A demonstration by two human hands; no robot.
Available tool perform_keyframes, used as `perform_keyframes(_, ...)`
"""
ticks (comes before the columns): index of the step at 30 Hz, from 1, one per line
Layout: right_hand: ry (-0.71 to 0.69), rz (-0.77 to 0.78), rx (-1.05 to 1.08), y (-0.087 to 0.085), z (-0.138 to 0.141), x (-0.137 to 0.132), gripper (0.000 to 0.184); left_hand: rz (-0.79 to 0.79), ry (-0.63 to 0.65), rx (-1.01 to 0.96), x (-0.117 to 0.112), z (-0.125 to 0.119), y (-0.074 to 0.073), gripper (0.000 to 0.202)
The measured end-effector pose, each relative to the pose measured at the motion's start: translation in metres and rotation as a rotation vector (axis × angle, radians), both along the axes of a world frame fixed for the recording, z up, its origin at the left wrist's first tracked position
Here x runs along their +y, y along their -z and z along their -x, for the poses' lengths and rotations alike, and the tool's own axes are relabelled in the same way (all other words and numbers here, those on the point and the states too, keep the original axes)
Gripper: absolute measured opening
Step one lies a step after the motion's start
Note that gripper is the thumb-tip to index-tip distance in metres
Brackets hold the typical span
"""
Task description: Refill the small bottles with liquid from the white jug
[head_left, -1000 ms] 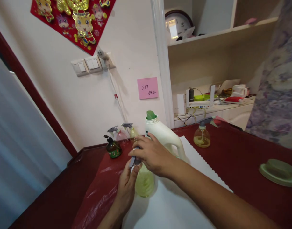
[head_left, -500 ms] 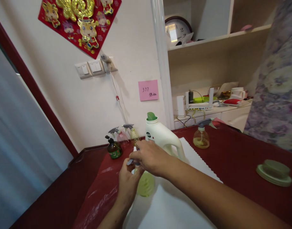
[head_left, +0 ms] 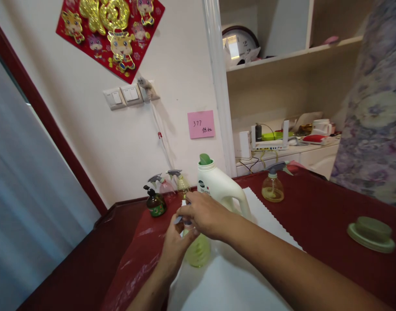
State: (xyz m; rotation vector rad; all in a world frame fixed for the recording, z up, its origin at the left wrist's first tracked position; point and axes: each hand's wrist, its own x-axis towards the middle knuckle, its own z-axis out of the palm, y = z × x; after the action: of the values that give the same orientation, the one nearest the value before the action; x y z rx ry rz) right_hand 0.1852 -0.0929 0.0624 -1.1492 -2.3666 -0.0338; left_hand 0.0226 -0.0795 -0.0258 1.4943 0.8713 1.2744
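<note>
A small spray bottle (head_left: 198, 250) with yellow-green liquid stands on a white mat (head_left: 230, 280) in front of me. My left hand (head_left: 175, 248) wraps its neck from the left. Over its grey spray head (head_left: 180, 219), my right hand (head_left: 204, 214) is closed. A white detergent jug (head_left: 222, 188) with an open mouth and green insert stands right behind my hands.
A dark pump bottle (head_left: 155, 203) and two small spray bottles (head_left: 172, 183) stand by the wall. Another amber spray bottle (head_left: 273, 186) sits further right. A green cap (head_left: 372, 233) lies on the red table (head_left: 321, 224). A person in flowered cloth (head_left: 375, 108) stands at the right.
My hands stay on the spray bottle; the right hand has shifted a little on the spray head. The view has tilted slightly.
</note>
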Motion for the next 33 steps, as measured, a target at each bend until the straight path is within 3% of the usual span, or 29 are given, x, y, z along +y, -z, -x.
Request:
perform_keyframes(4,0.005,0.014,0.008,0.000,-0.001,0.001,0.011,-0.021,-0.048,0.017,0.003,-0.002,0.004,0.047)
perform_keyframes(9,0.000,0.021,-0.001,0.003,-0.001,0.005,0.012,0.031,0.162,0.054,0.011,0.014,-0.001,0.050)
perform_keyframes(12,0.004,0.023,-0.009,0.004,0.000,0.005,0.015,0.041,0.217,0.069,0.011,0.017,-0.005,0.054)
perform_keyframes(16,0.015,0.031,-0.026,0.002,0.001,0.003,0.017,0.004,0.112,0.059,0.008,0.007,-0.005,0.061)
perform_keyframes(19,0.025,0.030,-0.033,0.002,0.000,0.003,0.017,-0.014,0.052,0.057,0.007,0.002,-0.002,0.048)
perform_keyframes(26,0.022,0.007,-0.026,0.004,0.001,0.004,0.016,0.058,0.227,0.074,0.013,0.017,-0.004,0.045)
perform_keyframes(33,0.019,-0.030,0.004,0.008,0.000,0.005,0.012,0.022,0.116,0.025,0.008,0.007,-0.005,0.051)
